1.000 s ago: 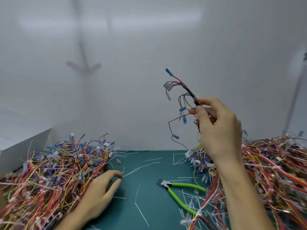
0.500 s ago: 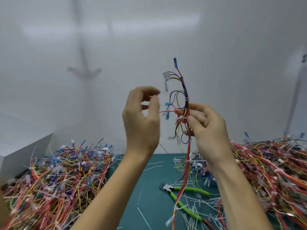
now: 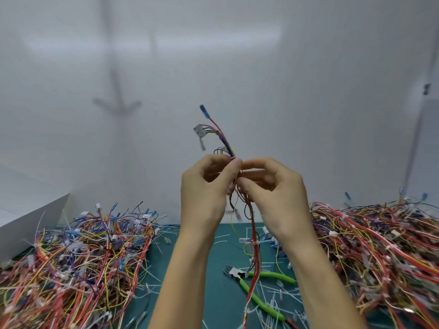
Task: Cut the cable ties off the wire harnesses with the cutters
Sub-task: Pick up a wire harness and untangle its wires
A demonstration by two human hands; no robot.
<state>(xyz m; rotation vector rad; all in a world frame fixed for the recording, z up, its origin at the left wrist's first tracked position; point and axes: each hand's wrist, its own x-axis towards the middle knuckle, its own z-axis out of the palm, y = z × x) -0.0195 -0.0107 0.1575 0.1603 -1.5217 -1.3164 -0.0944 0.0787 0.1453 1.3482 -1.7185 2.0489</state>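
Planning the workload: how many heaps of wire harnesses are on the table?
2: the left heap and the right heap. One separate harness is held up between them; more may lie out of view.

No readable text, labels or numbers, white connector [image 3: 197, 131] on wire harness [image 3: 226, 144] perhaps marked, too blurred

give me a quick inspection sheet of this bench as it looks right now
surface: green mat, covered at both sides
job's things: one harness held up above the mat; cutters lie on the mat, unheld
clutter: cut tie scraps scattered round the cutters
grips: left hand and right hand both pinch the harness
cables: left wire pile and right wire pile flank the mat; the harness tail hangs in front of the cutters
surroundings: white box far left; plain wall behind
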